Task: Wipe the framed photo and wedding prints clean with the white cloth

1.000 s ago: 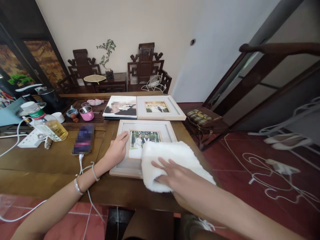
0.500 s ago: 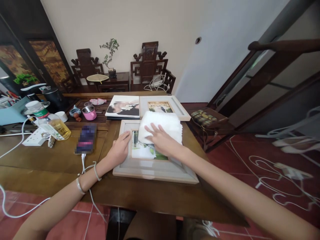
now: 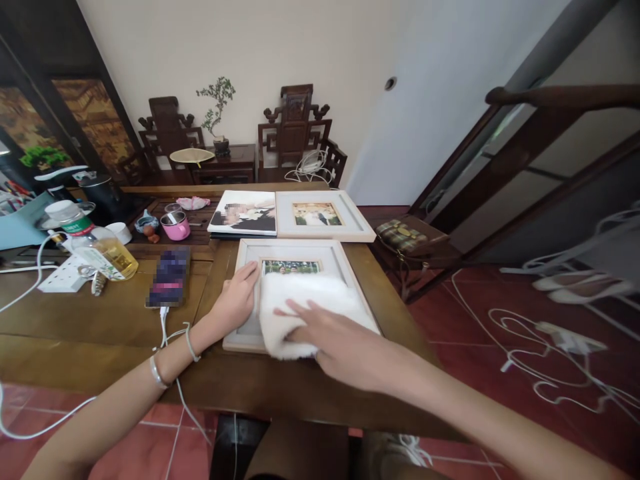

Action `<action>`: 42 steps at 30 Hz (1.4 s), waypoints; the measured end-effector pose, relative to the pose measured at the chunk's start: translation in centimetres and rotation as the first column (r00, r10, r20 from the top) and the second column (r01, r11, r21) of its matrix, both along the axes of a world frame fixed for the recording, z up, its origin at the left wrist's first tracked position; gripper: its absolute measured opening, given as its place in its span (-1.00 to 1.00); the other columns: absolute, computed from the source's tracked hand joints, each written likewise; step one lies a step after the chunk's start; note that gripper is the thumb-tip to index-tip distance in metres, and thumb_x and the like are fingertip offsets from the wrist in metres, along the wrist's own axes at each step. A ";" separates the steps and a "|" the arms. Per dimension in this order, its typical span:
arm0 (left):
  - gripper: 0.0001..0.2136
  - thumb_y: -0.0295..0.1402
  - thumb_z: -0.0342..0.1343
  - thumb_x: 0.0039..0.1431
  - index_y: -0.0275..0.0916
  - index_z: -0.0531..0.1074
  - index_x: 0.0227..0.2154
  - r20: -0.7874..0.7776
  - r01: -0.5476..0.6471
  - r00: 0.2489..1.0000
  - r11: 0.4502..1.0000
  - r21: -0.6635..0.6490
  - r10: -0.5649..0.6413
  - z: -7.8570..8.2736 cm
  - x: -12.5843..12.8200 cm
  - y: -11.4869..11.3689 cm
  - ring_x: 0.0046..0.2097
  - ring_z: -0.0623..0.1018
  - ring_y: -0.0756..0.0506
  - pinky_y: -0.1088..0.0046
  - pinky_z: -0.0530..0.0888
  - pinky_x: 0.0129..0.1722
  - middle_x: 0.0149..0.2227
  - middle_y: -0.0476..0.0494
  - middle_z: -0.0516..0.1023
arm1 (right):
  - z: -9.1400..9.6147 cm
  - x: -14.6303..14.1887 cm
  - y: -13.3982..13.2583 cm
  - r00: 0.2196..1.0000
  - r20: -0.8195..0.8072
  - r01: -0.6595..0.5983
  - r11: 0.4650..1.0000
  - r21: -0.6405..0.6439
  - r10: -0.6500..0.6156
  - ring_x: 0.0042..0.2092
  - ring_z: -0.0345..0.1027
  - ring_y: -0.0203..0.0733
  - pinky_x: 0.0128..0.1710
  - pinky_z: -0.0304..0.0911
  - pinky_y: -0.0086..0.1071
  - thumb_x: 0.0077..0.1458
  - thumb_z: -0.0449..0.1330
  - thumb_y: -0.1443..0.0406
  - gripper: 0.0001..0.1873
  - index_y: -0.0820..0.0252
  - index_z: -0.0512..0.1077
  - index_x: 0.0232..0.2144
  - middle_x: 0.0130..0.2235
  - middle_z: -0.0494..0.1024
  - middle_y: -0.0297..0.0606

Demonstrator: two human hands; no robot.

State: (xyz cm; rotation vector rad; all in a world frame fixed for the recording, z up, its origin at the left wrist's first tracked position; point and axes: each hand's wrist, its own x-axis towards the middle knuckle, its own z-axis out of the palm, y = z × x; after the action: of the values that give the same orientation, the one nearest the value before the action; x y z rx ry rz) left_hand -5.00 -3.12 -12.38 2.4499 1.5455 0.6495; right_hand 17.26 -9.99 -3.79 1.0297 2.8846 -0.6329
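Observation:
A pale wooden photo frame (image 3: 295, 252) lies flat on the wooden table (image 3: 100, 320) in front of me. My left hand (image 3: 234, 301) rests flat on the frame's left border, fingers stretched out. My right hand (image 3: 334, 337) presses a folded fluffy white cloth (image 3: 310, 303) onto the lower part of the frame, fingers spread on top of the cloth. The cloth covers most of the picture; only its top strip shows.
Behind the frame lie a second framed photo (image 3: 325, 217) and a photo book (image 3: 243, 213). To the left are a phone (image 3: 170, 277) on a white cable, a bottle of yellow liquid (image 3: 100, 250), a pink cup (image 3: 174, 227) and a power strip (image 3: 63, 277). A stool (image 3: 415, 243) stands right of the table.
My right hand slid the cloth from the frame's near right corner up over the picture, then back down to the near edge. My left hand stayed on the left border.

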 end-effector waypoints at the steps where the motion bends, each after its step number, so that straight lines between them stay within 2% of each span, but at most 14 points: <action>1: -0.56 -0.56 -0.21 0.21 -0.34 0.26 0.15 -0.006 0.003 1.000 1.000 0.001 -0.003 0.0 0.0 0.0 0.27 0.22 -0.22 0.11 0.22 0.23 0.24 -0.34 0.24 | -0.8 -0.1 1.1 0.999 0.011 0.029 0.998 0.062 -0.029 0.33 -0.16 0.00 0.27 -0.12 -0.01 -0.23 -0.04 0.63 -0.28 0.21 0.43 0.01 0.29 0.15 -0.13; 3: -0.55 -0.57 -0.20 0.20 -0.34 0.25 0.15 -0.010 0.007 1.000 1.000 0.008 -0.007 -0.1 0.0 0.0 0.27 0.23 -0.22 0.10 0.22 0.24 0.24 -0.35 0.24 | -2.2 -0.3 3.7 0.995 0.048 0.081 0.976 0.201 -0.092 0.33 -0.18 0.09 0.26 -0.17 0.09 -0.21 -0.03 0.64 -0.27 0.23 0.41 0.04 0.30 0.11 -0.11; 6: -0.55 -0.57 -0.19 0.19 -0.38 0.26 0.15 0.012 0.012 1.000 1.000 0.021 -0.013 -0.4 0.0 0.2 0.27 0.22 -0.23 0.10 0.21 0.24 0.23 -0.37 0.24 | -3.3 -0.9 7.7 0.980 0.093 0.124 0.907 0.403 -0.176 0.33 -0.24 0.25 0.20 -0.15 0.25 -0.16 -0.02 0.66 -0.27 0.23 0.37 0.09 0.33 0.03 -0.13; 9: -0.56 -0.56 -0.19 0.20 -0.36 0.28 0.13 0.059 0.011 0.998 1.000 0.023 -0.012 -0.7 -0.2 0.4 0.27 0.22 -0.22 0.09 0.21 0.24 0.22 -0.36 0.26 | -3.6 -2.0 9.9 0.969 0.134 0.118 0.861 0.494 -0.209 0.32 -0.31 0.38 0.13 -0.15 0.39 -0.10 -0.04 0.67 -0.31 0.24 0.38 0.08 0.34 0.00 -0.15; 12: -0.57 -0.55 -0.19 0.21 -0.35 0.28 0.13 0.091 0.014 0.996 1.000 0.028 -0.016 -0.9 -0.3 0.5 0.27 0.23 -0.21 0.08 0.22 0.24 0.22 -0.36 0.26 | -3.4 -2.9 8.9 0.963 0.201 0.076 0.894 0.441 -0.181 0.30 -0.31 0.45 0.10 -0.15 0.45 -0.07 -0.04 0.66 -0.36 0.28 0.40 0.06 0.34 0.00 -0.12; 17: -0.55 -0.56 -0.19 0.19 -0.34 0.26 0.15 0.077 0.024 0.997 0.999 0.045 -0.027 -0.8 -0.2 0.4 0.26 0.25 -0.22 0.07 0.24 0.22 0.21 -0.36 0.27 | -1.8 -2.5 2.8 0.972 0.229 -0.003 0.978 0.211 -0.046 0.31 -0.30 0.43 0.12 -0.13 0.41 -0.12 0.01 0.62 -0.36 0.26 0.42 0.04 0.33 0.00 -0.13; 21: -0.56 -0.56 -0.21 0.19 -0.37 0.27 0.13 0.057 0.013 0.998 0.999 0.039 -0.016 -0.7 -0.1 0.3 0.27 0.23 -0.23 0.06 0.24 0.22 0.22 -0.39 0.26 | -0.5 -0.9 0.3 0.992 0.122 -0.048 0.995 0.087 0.037 0.32 -0.17 0.21 0.18 -0.04 0.23 -0.16 -0.04 0.63 -0.34 0.16 0.46 -0.02 0.28 0.17 -0.19; 23: -0.56 -0.56 -0.20 0.20 -0.35 0.27 0.13 0.057 0.015 0.998 0.999 0.039 -0.017 -0.8 -0.1 0.2 0.26 0.24 -0.23 0.07 0.23 0.22 0.22 -0.37 0.26 | -0.5 -0.4 0.8 0.997 0.077 -0.027 0.995 0.093 0.020 0.30 -0.05 0.07 0.21 0.01 0.06 -0.20 -0.04 0.63 -0.31 0.14 0.47 -0.03 0.24 0.26 -0.18; 25: -0.57 -0.54 -0.20 0.21 -0.32 0.27 0.13 0.060 0.021 0.998 0.999 0.035 -0.023 -0.7 -0.1 0.2 0.26 0.24 -0.23 0.07 0.23 0.22 0.22 -0.35 0.26 | -1.0 -0.5 2.3 0.997 0.067 0.026 0.986 0.163 -0.037 0.30 -0.04 0.05 0.23 0.00 -0.02 -0.21 -0.03 0.63 -0.28 0.16 0.44 0.01 0.26 0.23 -0.16; 27: -0.57 -0.52 -0.20 0.23 -0.31 0.25 0.15 0.071 0.028 0.997 0.999 0.028 -0.030 -0.5 -0.2 0.1 0.26 0.25 -0.23 0.06 0.23 0.23 0.22 -0.34 0.26 | -1.9 -1.1 4.5 0.991 0.089 0.070 0.960 0.272 -0.098 0.31 -0.10 0.11 0.24 -0.05 0.02 -0.19 -0.02 0.63 -0.26 0.19 0.39 0.08 0.31 0.11 -0.16; 31: -0.57 -0.49 -0.22 0.26 -0.30 0.18 0.19 0.146 0.037 0.988 0.998 0.043 -0.043 -0.4 -0.3 0.1 0.27 0.22 -0.22 0.04 0.20 0.23 0.23 -0.33 0.23 | -3.3 -3.1 9.3 0.974 0.129 0.102 0.865 0.492 -0.188 0.33 -0.23 0.23 0.22 -0.11 0.14 -0.03 -0.02 0.62 -0.34 0.22 0.32 0.13 0.34 0.01 -0.15; 34: -0.56 -0.45 -0.24 0.29 -0.33 0.13 0.21 0.236 0.021 0.971 0.996 0.090 -0.041 -0.8 -0.4 0.4 0.27 0.21 -0.21 0.06 0.17 0.25 0.24 -0.36 0.22 | -3.8 -4.5 11.0 0.963 0.160 0.103 0.847 0.522 -0.216 0.31 -0.26 0.39 0.17 -0.12 0.29 0.07 -0.02 0.57 -0.44 0.26 0.34 0.12 0.34 0.01 -0.13; 37: -0.55 -0.41 -0.25 0.30 -0.35 0.08 0.23 0.304 0.035 0.950 0.990 0.138 -0.076 -1.2 -0.5 0.8 0.27 0.21 -0.21 0.09 0.15 0.26 0.24 -0.39 0.20 | -3.8 -5.5 10.0 0.964 0.183 0.081 0.867 0.492 -0.193 0.29 -0.22 0.44 0.13 -0.06 0.33 0.11 -0.04 0.54 -0.49 0.25 0.38 0.08 0.33 0.03 -0.15; 42: -0.55 -0.38 -0.26 0.31 -0.35 0.09 0.23 0.304 0.037 0.949 0.988 0.148 -0.081 -0.7 -0.5 0.8 0.25 0.25 -0.18 0.13 0.17 0.25 0.23 -0.37 0.23 | -2.7 -5.8 5.1 0.965 0.248 -0.011 0.928 0.373 -0.089 0.28 -0.17 0.47 0.11 0.00 0.32 0.04 0.09 0.51 -0.54 0.27 0.44 0.01 0.32 0.04 -0.08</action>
State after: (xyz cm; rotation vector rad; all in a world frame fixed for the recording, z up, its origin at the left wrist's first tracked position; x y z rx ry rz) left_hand -5.46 -2.36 -13.07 2.3352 1.3404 1.1057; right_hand 11.43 -4.89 -6.51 1.1089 2.8064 0.0627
